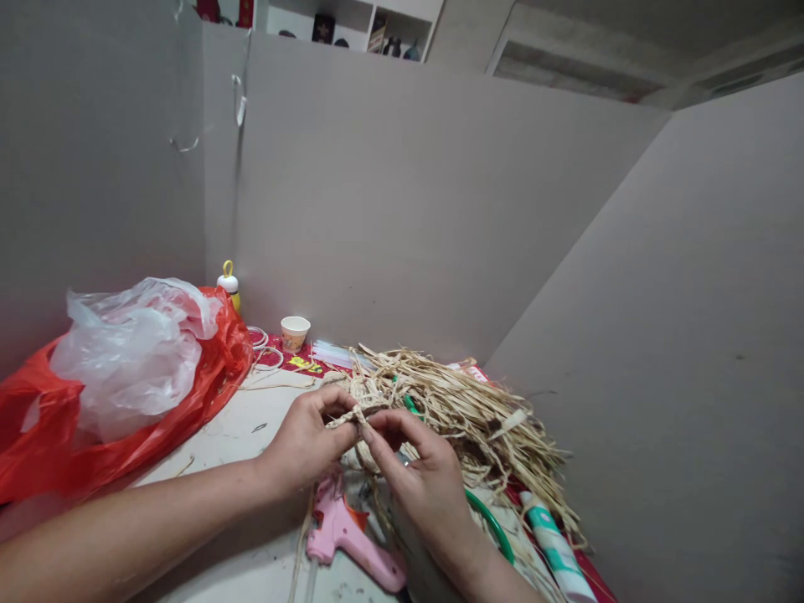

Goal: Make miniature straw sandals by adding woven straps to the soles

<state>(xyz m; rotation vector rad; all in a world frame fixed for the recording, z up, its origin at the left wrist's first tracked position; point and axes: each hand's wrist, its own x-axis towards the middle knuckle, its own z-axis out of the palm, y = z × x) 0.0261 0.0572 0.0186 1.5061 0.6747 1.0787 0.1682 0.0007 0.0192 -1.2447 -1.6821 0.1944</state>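
In the head view, the left hand (307,441) and the right hand (427,477) meet at the middle of the pale grey work surface (235,440), fingertips close together. The left hand is closed in a pinch, thumb and fingers on a narrow cream-coloured braided straw strip (342,418). The right hand is also nearly closed, its thumb and fingertips pinching the same strip just to the right of the left hand's grip. The strip is raised over the surface between the two hands.

On the near side, below the hands, a pink plastic glue gun (352,540) with an orange trigger (358,517) lies on the surface, its handle towards the near right. Behind and to the right of the hands spreads a large loose bundle of dry tan straw (477,419). A curved green plastic loop (493,523) shows just right of the right hand, and farther right a white and teal tube (556,548) lies at the near end of the bundle.

At the far side stand a small white paper cup (295,334) with an orange print and, to its right, a group of translucent whitish sticks (332,354). On the left, a crumpled clear plastic bag (141,356) rests on a red plastic bag (217,394), with a yellow bottle with a white lid (228,285) behind them, near the grey wall panel (408,184).
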